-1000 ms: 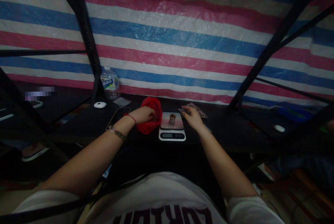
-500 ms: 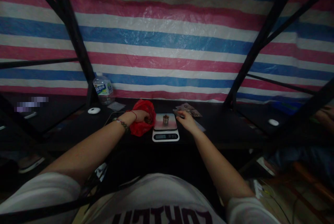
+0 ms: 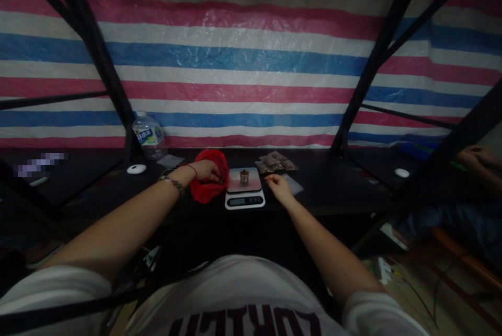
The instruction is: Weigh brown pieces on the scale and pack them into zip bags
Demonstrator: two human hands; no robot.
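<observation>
My left hand [image 3: 208,170] reaches into the mouth of a crumpled red plastic bag [image 3: 206,193], its fingers bent and drawn together. Dark brown bits show by the fingertips, but what they pinch cannot be made out. Just right of the bag lies a white digital kitchen scale [image 3: 245,201]. A small metallic-looking cup [image 3: 244,177], heaped with brown pieces, stands upright on its plate. My right hand [image 3: 279,186] hovers or rests by the scale's right edge, fingers curled together with nothing visible in them. Behind it sit several small clear packets [image 3: 275,161] of brown contents.
A flat translucent bag [image 3: 293,184] lies right of my right hand. Back left stands a clear plastic bottle [image 3: 148,137] beside another flat bag [image 3: 170,161] and a white rounded device [image 3: 136,169]. Black metal posts [image 3: 94,59] flank the workspace. Another person's hands [image 3: 476,155] show far right.
My right hand has drawn back from the packets toward the scale, its fingers closing in. My left hand's fingers point further down into the red bag. The whole view has shifted slightly.
</observation>
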